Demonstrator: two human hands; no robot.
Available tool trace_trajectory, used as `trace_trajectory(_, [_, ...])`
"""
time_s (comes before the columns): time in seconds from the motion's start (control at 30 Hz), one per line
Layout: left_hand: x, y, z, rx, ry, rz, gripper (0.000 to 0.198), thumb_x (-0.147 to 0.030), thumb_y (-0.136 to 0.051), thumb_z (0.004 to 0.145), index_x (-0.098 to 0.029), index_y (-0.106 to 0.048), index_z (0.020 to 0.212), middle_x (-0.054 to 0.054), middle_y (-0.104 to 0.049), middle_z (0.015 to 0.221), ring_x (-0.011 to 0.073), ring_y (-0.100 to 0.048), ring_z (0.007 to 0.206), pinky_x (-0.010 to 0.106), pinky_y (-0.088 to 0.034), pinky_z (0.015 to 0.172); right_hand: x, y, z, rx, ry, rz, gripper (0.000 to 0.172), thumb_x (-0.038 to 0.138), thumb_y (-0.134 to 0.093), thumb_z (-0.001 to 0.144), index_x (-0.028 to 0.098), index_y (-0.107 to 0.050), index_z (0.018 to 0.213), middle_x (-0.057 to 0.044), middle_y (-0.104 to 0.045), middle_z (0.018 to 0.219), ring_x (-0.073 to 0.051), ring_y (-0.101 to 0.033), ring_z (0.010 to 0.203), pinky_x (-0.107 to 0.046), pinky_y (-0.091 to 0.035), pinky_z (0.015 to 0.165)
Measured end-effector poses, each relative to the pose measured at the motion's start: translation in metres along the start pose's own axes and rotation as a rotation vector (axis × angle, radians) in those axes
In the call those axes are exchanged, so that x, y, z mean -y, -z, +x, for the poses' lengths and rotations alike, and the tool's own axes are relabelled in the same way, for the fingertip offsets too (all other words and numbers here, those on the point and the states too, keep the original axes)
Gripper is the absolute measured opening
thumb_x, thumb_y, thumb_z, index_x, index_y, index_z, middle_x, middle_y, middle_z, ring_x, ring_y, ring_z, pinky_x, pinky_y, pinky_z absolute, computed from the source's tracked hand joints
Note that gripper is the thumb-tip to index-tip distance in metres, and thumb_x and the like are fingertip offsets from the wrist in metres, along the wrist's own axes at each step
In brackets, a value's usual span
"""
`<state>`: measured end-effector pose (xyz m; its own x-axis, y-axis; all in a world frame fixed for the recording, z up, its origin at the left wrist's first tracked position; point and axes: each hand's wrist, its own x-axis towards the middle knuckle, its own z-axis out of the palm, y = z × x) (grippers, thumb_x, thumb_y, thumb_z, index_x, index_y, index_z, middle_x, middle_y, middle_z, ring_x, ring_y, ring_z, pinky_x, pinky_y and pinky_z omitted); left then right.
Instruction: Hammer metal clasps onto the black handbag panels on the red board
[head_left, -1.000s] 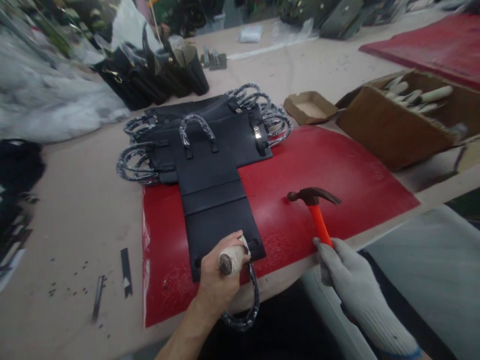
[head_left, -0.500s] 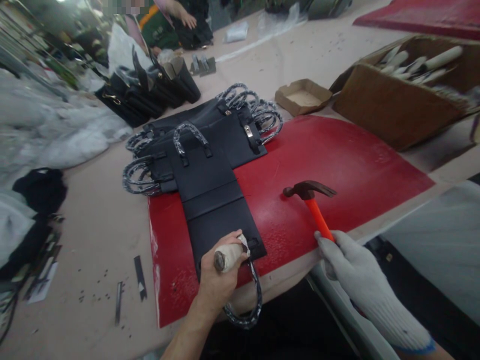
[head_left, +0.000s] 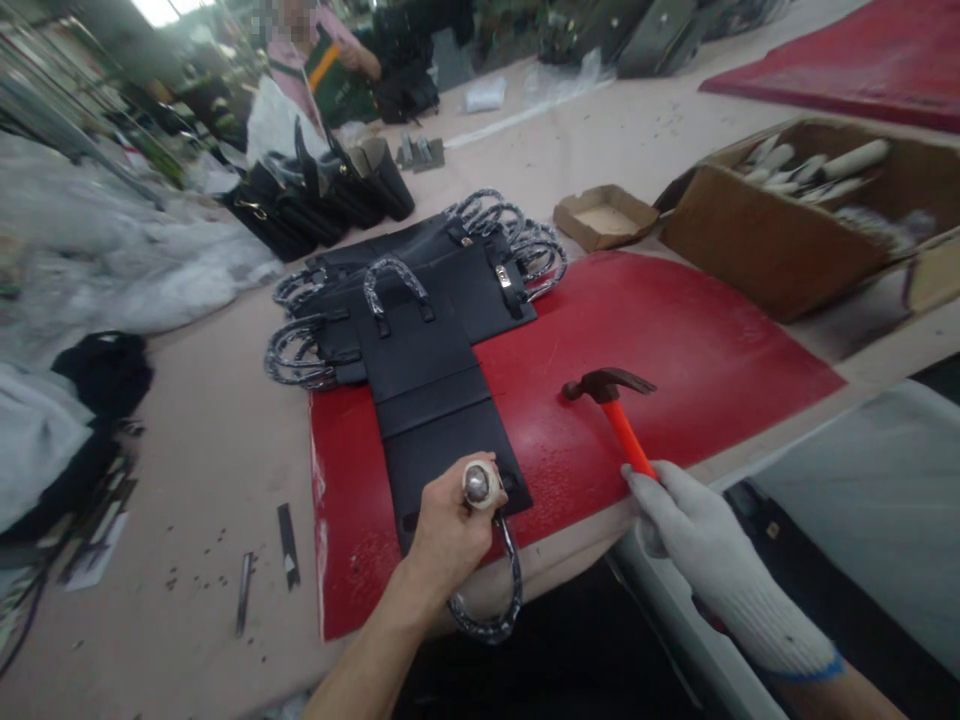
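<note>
Counting clock directions from the bare left hand (head_left: 454, 535), a plastic-wrapped loop handle (head_left: 499, 630) droops past the near edge of the surface (head_left: 187, 420) at 5 o'clock. That hand's fingers are closed around a pale tool handle (head_left: 480, 484), its round metal-looking end facing the camera; hand and tool cover the near part of the black panel (head_left: 431, 385), so the tool's lower end cannot be seen. At 3 o'clock the gloved right hand (head_left: 697, 530) grips the orange handle of a claw hammer (head_left: 618, 412), whose dark, rusty-looking head lies over the red mat (head_left: 712, 340) at 2 o'clock. A metal rod (head_left: 244, 593) and a notched black strip (head_left: 287, 545) lie around 9 o'clock. The panel runs toward 12 o'clock, smooth and matte, creased across its middle, with a second wrapped loop (head_left: 394, 268) near its far end. That end overlaps a pile of black panels (head_left: 491, 290) with wrapped handles. Beyond stand a shallow cardboard tray (head_left: 604, 232) at 1 o'clock, a cardboard box (head_left: 757, 245) of pale-handled tools at 2, and black handbags (head_left: 300, 215) at 11, with a person (head_left: 292, 75) behind them.
</note>
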<state>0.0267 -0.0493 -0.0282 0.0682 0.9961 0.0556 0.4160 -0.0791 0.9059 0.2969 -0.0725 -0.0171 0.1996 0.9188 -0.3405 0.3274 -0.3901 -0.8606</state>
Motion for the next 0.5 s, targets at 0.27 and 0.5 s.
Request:
trace_trajectory(0.27, [-0.002, -0.003, 0.007, 0.045, -0.064, 0.033, 0.012, -0.014, -0.065, 0.085, -0.020, -0.071, 0.093, 0.002, -0.071, 0.089, 0.0185, -0.068, 0.081, 0.029, -0.056, 0.078, 0.083, 0.028, -0.031, 0.035, 0.345, -0.092, 0.039, 0.059, -0.050, 0.101, 0.023, -0.064, 0.100, -0.001, -0.061, 0.066, -0.021, -0.058, 0.055, -0.031, -0.046, 0.051])
trace_trajectory(0.5, [-0.002, -0.005, 0.006, 0.050, -0.040, -0.019, 0.012, -0.009, -0.064, 0.083, -0.019, -0.068, 0.089, -0.001, -0.069, 0.083, 0.0160, -0.066, 0.077, 0.025, -0.051, 0.071, 0.114, 0.031, -0.049, 0.111, 0.716, -0.510, 0.029, 0.044, -0.047, 0.100, 0.027, -0.056, 0.078, -0.002, -0.064, 0.066, -0.024, -0.063, 0.056, -0.033, -0.041, 0.051])
